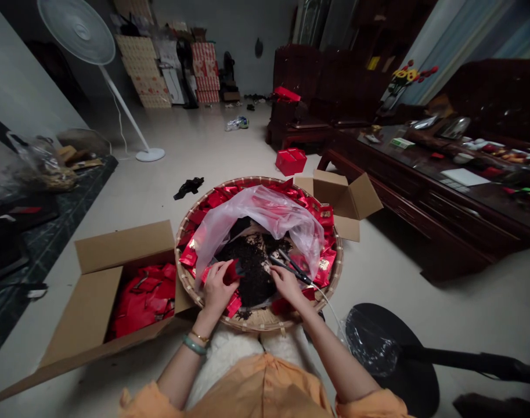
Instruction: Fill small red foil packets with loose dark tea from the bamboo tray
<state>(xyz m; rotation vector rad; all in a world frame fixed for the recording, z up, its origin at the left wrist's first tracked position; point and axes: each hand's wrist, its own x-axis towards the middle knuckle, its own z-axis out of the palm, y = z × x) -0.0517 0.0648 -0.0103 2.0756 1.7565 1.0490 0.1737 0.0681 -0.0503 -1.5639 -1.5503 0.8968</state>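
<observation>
A round woven basket tray [190,285] lies on the floor before my knees. In it are several small red packets [321,216], a clear plastic bag [269,212] and a heap of dark loose tea [251,264]. My left hand [216,286] is closed round a small red packet [231,271] at the heap's left edge. My right hand [285,283] is closed on black scissors [293,266], whose blades point up and left over the tea.
An open cardboard box [94,290] with red bags stands at my left. A smaller open box [341,194] sits behind the tray on the right. A dark wooden table [447,203] runs along the right. A standing fan [79,29] is far left, and a black fan base [390,354] near my right.
</observation>
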